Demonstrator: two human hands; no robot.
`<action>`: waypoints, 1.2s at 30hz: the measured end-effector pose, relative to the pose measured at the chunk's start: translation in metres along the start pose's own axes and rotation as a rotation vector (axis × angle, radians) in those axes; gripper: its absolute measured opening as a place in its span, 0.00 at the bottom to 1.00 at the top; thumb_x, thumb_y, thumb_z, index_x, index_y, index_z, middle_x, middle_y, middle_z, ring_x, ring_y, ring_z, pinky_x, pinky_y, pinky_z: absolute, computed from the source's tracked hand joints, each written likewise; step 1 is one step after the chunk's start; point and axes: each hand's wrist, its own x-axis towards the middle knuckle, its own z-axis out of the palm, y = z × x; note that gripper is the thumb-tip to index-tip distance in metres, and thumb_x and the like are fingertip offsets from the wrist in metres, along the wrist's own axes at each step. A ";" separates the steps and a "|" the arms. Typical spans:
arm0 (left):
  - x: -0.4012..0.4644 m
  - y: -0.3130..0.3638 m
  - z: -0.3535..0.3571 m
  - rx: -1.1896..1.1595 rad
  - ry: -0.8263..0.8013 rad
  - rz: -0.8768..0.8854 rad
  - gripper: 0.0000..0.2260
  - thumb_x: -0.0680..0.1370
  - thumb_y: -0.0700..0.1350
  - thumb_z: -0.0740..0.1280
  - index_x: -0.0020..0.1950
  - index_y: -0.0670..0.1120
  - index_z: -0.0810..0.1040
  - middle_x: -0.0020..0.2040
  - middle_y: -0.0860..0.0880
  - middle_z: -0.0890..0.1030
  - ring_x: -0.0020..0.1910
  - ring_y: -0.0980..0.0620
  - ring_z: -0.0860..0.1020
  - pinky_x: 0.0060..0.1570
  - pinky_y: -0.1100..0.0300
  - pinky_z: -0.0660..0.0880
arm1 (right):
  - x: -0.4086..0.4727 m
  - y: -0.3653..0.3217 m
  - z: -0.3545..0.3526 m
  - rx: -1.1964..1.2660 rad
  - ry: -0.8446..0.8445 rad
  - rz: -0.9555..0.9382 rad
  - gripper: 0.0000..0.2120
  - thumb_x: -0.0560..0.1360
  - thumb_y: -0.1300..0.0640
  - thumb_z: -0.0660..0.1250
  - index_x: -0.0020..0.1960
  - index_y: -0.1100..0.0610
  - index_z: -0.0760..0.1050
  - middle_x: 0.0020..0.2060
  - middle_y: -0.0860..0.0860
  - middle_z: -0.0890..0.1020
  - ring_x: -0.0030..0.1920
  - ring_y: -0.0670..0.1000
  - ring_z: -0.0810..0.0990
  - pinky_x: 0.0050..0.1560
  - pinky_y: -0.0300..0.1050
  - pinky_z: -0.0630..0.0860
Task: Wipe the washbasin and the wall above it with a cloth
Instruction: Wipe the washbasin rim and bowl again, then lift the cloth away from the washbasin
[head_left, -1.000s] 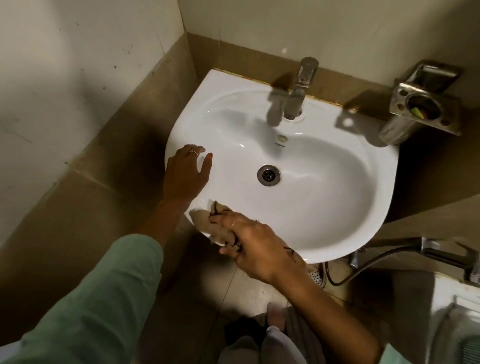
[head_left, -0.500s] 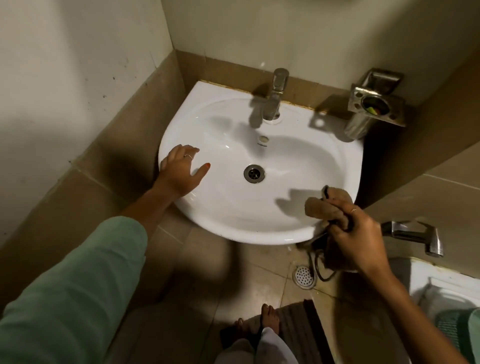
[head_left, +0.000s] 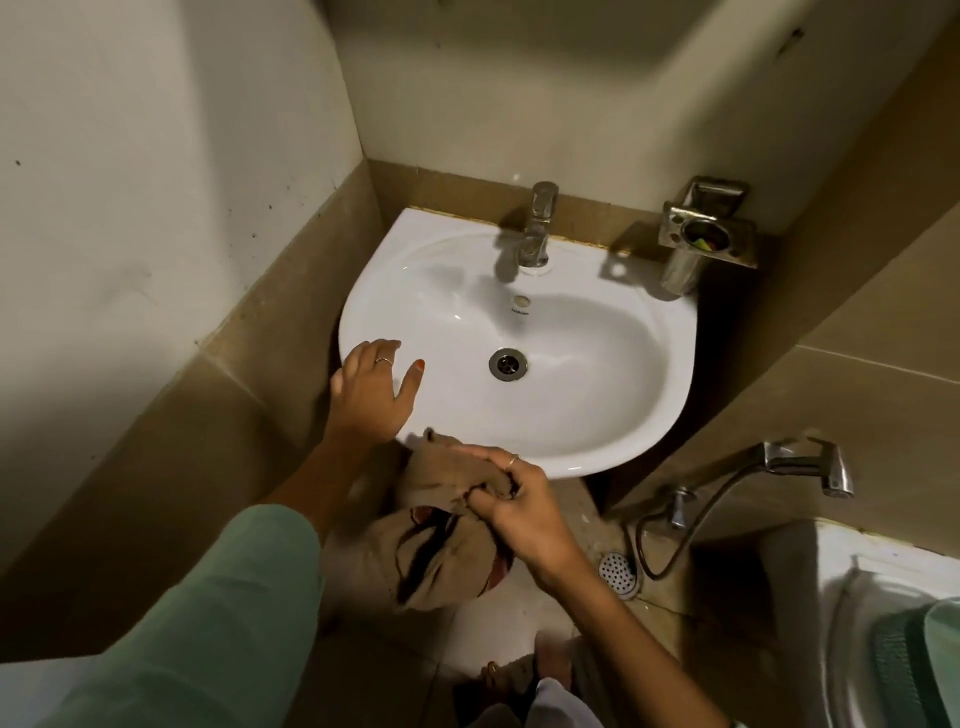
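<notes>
A white washbasin (head_left: 582, 415) hangs in the corner, with a chrome tap (head_left: 537, 226) at its back and a drain (head_left: 508, 364) in the bowl. The pale wall (head_left: 519, 93) rises above it over a band of brown tiles. My left hand (head_left: 371, 395) rests flat on the basin's left rim, fingers spread, holding nothing. My right hand (head_left: 511, 506) grips a brown cloth (head_left: 441, 530) at the basin's front left edge. The upper part of the cloth presses against the rim. The rest hangs bunched below the basin.
A steel holder (head_left: 701, 234) is fixed to the wall right of the tap. A hand sprayer (head_left: 810, 462) with its hose hangs on the right tiled wall, above a floor drain (head_left: 618, 571). A toilet (head_left: 883, 623) stands at the lower right. My feet show at the bottom.
My right hand has carried the cloth from the basin's right front edge back to its left front edge. The left hand has stayed on the rim. The camera has tilted up.
</notes>
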 end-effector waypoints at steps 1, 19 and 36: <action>-0.004 0.004 -0.001 0.001 0.004 -0.005 0.22 0.79 0.56 0.57 0.68 0.45 0.69 0.69 0.47 0.71 0.71 0.47 0.63 0.68 0.46 0.57 | -0.004 -0.003 -0.008 0.112 0.073 0.040 0.20 0.71 0.72 0.66 0.56 0.52 0.80 0.51 0.50 0.83 0.53 0.47 0.81 0.57 0.43 0.77; -0.058 0.256 0.062 0.083 -0.298 0.912 0.25 0.77 0.55 0.49 0.66 0.45 0.72 0.65 0.47 0.75 0.66 0.48 0.71 0.62 0.55 0.67 | -0.132 -0.034 -0.226 1.007 0.805 0.050 0.20 0.67 0.59 0.71 0.58 0.61 0.76 0.47 0.60 0.84 0.45 0.57 0.82 0.52 0.56 0.78; -0.145 0.427 0.168 0.177 -0.551 1.329 0.28 0.77 0.57 0.44 0.71 0.46 0.66 0.70 0.47 0.70 0.70 0.49 0.67 0.68 0.53 0.62 | -0.302 0.048 -0.391 -0.250 1.292 0.193 0.18 0.72 0.71 0.61 0.54 0.52 0.76 0.39 0.49 0.81 0.34 0.43 0.77 0.35 0.35 0.75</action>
